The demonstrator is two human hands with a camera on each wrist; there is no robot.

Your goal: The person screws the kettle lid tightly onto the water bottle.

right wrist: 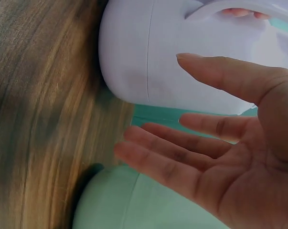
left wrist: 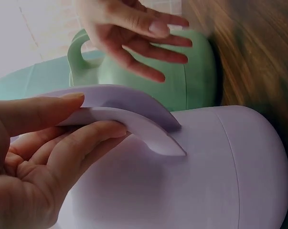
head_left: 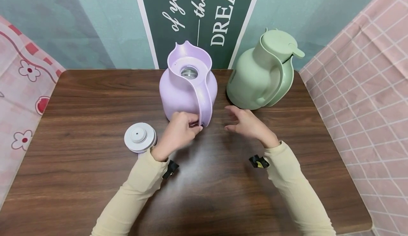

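Observation:
A lilac thermos jug (head_left: 180,99) stands upright on the table, its top uncovered so the shiny round mouth (head_left: 189,72) shows. My left hand (head_left: 179,131) grips the lower part of its handle (left wrist: 134,126), thumb on one side and fingers curled through the other. Between the lilac jug and a green thermos jug (head_left: 248,76), my right hand (head_left: 247,122) hovers with fingers spread and holds nothing. In the right wrist view the palm of the right hand (right wrist: 215,162) faces the lilac jug (right wrist: 129,52), apart from it.
A pale grey stopper lid (head_left: 139,137) lies on the wooden table (head_left: 89,179), left of my left wrist. The green jug has its lid (head_left: 280,43) on. Behind stands a wall with a lettered dark green panel (head_left: 204,27); pink tiled-pattern cloth (head_left: 366,98) borders the right side.

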